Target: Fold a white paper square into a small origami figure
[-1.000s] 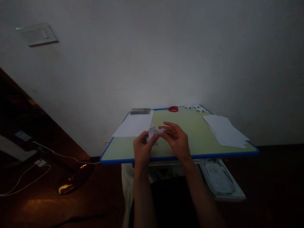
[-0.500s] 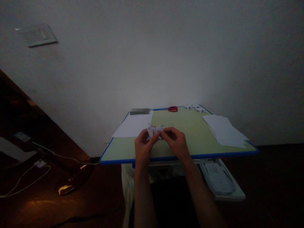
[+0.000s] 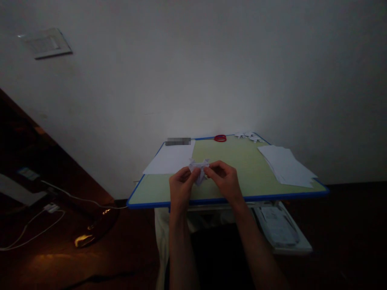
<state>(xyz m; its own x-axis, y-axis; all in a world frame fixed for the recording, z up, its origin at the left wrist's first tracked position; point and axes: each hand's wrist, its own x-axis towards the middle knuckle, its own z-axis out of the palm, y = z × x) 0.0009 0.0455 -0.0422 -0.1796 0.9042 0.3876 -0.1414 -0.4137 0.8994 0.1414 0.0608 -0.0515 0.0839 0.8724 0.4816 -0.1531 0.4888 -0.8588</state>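
A small folded white paper figure [image 3: 199, 166] with pointed flaps is held between both hands, above the near middle of the light green tabletop [image 3: 229, 161]. My left hand [image 3: 182, 186] pinches its left side, the thumb lying across the front. On the right side, my right hand [image 3: 224, 180] grips it between thumb and fingertips. Two points stick up at the figure's top corners, and a wedge of paper hangs down between the thumbs. My fingers hide part of its back and sides.
White sheets [image 3: 169, 158] lie at the table's left, a dark, blurred-out object [image 3: 177, 141] behind them. Red-handled scissors [image 3: 220, 138] rest at the back edge. Several folded paper figures [image 3: 249, 136] sit back right, near a paper stack [image 3: 284, 166]. An open drawer [image 3: 281, 229] juts out below right.
The paper figure has been turned or refolded: its lower part now shows as a downward wedge between the thumbs. My left hand has shifted slightly left and down.
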